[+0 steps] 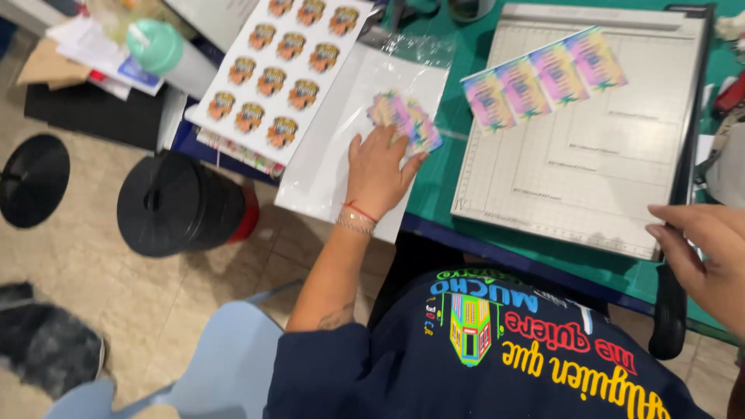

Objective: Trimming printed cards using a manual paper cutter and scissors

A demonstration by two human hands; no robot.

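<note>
Green cutting mat [466, 70] covers the bench, with tiled floor and two black stools [174, 206] to my left. On the mat sits a paper trimmer [605, 194], its black arm down along the right edge. A strip of four colourful printed cards [543, 77] lies on the trimmer bed near the top, uncut.

My left hand [378, 174] rests flat, fingers spread, on a small stack of cut cards [405, 120]. The stack lies on a white sheet [326, 163] left of the trimmer. This hand presses down; it does not clamp anything. A sticker sheet [275, 70] with round orange designs lies further left, apart from the stack.

My right hand [702, 256] is at the trimmer's lower right corner, fingers curled and open, beside the arm's handle [669, 318]. Whether it touches the handle, I cannot tell.

Handling, by judgement: the cards are thin, light and glossy, so they slide on each other. Pinch the stack at its edges, thumb under, to keep it squared.
</note>
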